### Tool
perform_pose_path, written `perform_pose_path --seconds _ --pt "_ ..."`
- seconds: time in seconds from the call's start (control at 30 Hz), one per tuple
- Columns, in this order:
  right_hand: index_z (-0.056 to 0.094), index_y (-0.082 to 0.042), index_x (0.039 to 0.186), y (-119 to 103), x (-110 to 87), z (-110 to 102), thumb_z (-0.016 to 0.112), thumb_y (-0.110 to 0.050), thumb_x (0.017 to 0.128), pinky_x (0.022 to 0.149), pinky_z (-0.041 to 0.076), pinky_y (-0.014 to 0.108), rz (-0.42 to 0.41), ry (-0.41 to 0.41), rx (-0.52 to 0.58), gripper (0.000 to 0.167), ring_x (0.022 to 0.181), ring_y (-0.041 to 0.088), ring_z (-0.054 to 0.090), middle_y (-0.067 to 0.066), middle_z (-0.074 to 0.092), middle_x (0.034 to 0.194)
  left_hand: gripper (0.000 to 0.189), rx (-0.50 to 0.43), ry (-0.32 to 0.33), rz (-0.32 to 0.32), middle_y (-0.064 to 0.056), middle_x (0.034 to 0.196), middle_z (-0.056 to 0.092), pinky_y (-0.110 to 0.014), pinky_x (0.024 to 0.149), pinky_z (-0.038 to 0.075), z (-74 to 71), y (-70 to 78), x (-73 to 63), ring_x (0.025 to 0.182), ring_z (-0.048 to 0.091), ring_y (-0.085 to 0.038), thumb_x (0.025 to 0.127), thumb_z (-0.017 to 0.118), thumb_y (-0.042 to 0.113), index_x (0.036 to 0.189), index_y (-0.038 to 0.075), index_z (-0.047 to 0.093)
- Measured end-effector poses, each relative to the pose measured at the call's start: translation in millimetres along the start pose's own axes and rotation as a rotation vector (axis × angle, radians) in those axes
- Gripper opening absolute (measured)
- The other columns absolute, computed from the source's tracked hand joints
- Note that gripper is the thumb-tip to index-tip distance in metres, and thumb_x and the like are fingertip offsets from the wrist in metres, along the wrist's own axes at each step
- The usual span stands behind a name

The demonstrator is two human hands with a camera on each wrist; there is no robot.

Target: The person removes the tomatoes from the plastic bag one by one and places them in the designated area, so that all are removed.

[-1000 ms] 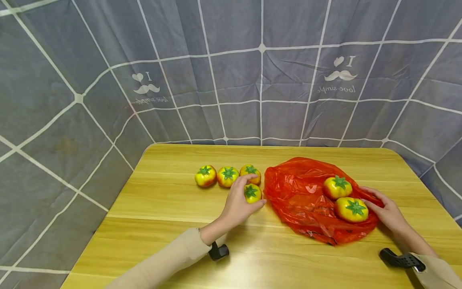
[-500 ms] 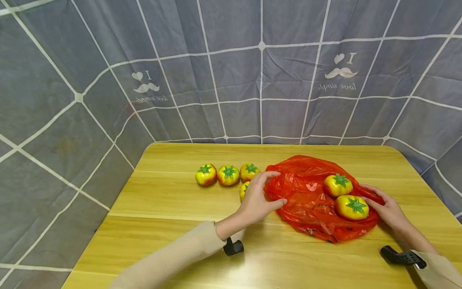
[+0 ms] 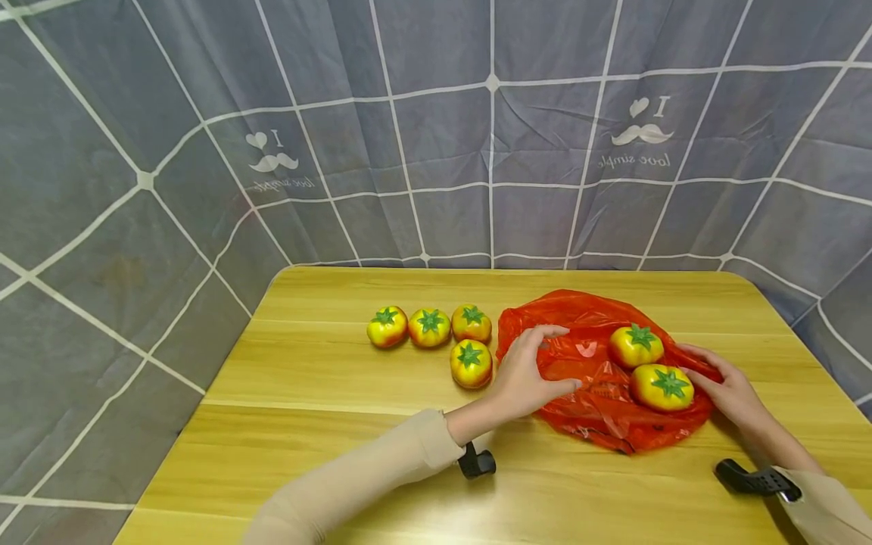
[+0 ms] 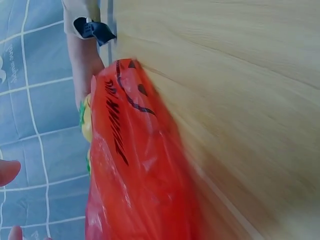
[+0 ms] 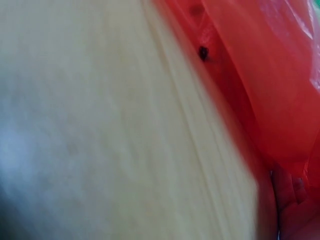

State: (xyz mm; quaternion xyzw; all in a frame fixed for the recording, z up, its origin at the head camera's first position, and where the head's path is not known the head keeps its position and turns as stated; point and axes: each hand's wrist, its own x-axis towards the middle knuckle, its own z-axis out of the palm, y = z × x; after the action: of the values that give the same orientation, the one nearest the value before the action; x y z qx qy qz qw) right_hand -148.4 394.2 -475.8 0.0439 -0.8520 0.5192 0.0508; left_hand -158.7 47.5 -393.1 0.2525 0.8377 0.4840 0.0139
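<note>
In the head view we counted four yellow-red fruits on the counter and two more fruits in one red bag. Over it the left hand hung, thumb and fingers parted; the right hand held its edge. The left wrist view showed us two fruits behind the bag; the right, bag beside counter.

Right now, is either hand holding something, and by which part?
The right hand holds the red bag by its right edge; the left hand holds nothing.
</note>
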Motion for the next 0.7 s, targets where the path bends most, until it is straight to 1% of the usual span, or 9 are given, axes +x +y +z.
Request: perform_pose_path --seconds 0.13,0.3,0.43,0.53,0.7 --pt "0.050 -0.019 0.139 0 0.1 0 0.053 -0.012 0.098 0.074 0.041 -0.001 0.010 0.001 -0.003 0.042 0.094 -0.024 0.045 -0.042 0.043 0.108 0.063 0.000 -0.027 0.007 0.003 0.132 0.056 -0.023 0.097 0.042 8.8 6.2 6.8 0.118 0.050 -0.012 0.076 0.080 0.025 0.132 0.021 0.050" --pt "0.051 -0.020 0.138 0 0.9 0 0.053 -0.012 0.098 0.074 0.041 -0.001 0.005 0.005 -0.010 0.041 0.094 -0.024 0.045 -0.042 0.043 0.108 0.064 0.032 -0.058 0.010 0.004 0.131 0.056 -0.019 0.094 0.042 19.9 12.9 14.8 0.115 0.052 -0.012 0.075 0.081 0.027 0.131 0.021 0.051" --pt "0.052 -0.021 0.136 1 1.1 0 0.053 -0.010 0.098 0.074 0.042 0.000 -0.001 0.001 0.013 0.040 0.093 -0.023 0.047 -0.041 0.045 0.108 0.064 0.045 -0.074 -0.001 0.005 0.130 0.057 -0.018 0.091 0.042 28.4 15.9 21.3 0.111 0.052 -0.008 0.075 0.082 0.028 0.131 0.021 0.051" --pt "0.053 -0.022 0.136 0 1.2 0 0.053 -0.010 0.098 0.074 0.042 0.000 0.002 0.002 0.020 0.040 0.093 -0.023 0.046 -0.041 0.044 0.108 0.064 0.040 -0.082 -0.006 0.005 0.128 0.058 -0.015 0.086 0.042 35.2 18.1 25.8 0.105 0.052 -0.004 0.075 0.082 0.028 0.130 0.021 0.052" --pt "0.053 -0.021 0.136 1 0.8 0 0.054 -0.011 0.097 0.074 0.041 -0.001 0.007 0.010 0.003 0.040 0.094 -0.024 0.045 -0.042 0.044 0.108 0.063 0.047 -0.104 -0.006 0.005 0.129 0.057 -0.013 0.085 0.041 47.5 22.0 30.4 0.109 0.054 -0.005 0.075 0.082 0.030 0.130 0.021 0.052"
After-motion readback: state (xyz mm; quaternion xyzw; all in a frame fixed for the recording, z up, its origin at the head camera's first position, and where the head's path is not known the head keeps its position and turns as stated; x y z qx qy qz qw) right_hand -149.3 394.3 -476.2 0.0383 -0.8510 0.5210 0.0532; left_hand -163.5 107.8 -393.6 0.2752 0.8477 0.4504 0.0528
